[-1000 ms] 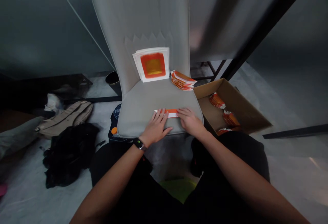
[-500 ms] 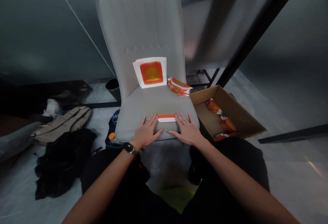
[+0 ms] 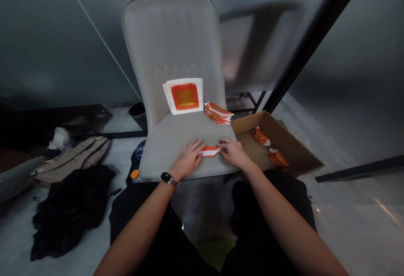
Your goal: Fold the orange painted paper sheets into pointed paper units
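Observation:
On the front of a grey chair seat (image 3: 167, 141) lies a narrow folded paper strip (image 3: 209, 152), orange along the top and white below. My left hand (image 3: 187, 157) rests over its left end, fingers stretched out and the thumb at the lower edge; a watch is on that wrist. At the other end, my right hand (image 3: 234, 152) has its fingers closed on the strip's slanted tip. Square white sheets (image 3: 184, 96) with an orange and gold print lean against the backrest. Beside them sits a pile of folded orange and white papers (image 3: 218, 114).
An open cardboard box (image 3: 293, 152) with bundles of folded papers (image 3: 277, 158) stands right of the chair. To the left are a black bin (image 3: 138, 114), a beige bag (image 3: 71, 156), black cloth (image 3: 72, 208) and a dark blue bag with an orange cap (image 3: 134, 173).
Both hands have shifted along the strip. My right fingers have gone from lying flat to gripping its right end, which is now slanted. The left hand covers more of the left end.

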`<move>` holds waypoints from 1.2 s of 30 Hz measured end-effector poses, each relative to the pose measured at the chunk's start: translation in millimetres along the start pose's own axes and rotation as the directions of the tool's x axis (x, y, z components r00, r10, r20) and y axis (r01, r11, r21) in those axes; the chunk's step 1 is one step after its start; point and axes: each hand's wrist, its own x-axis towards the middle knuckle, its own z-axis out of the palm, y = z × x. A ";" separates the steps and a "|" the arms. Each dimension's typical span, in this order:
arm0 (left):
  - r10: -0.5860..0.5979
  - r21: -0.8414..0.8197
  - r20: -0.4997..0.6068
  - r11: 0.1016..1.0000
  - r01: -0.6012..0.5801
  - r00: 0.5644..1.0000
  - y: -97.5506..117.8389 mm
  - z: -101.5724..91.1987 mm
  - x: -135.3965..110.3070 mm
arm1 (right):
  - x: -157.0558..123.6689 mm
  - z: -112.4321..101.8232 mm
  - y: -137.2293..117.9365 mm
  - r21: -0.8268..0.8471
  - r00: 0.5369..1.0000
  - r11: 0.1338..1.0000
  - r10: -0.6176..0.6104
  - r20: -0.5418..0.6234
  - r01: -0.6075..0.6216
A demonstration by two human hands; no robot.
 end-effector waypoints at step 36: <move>0.121 -0.138 -0.116 0.981 -0.136 0.986 32.1 30.2 12.1 | -11.2 -4.6 16.6 0.192 0.992 0.975 -0.100 -0.082 0.114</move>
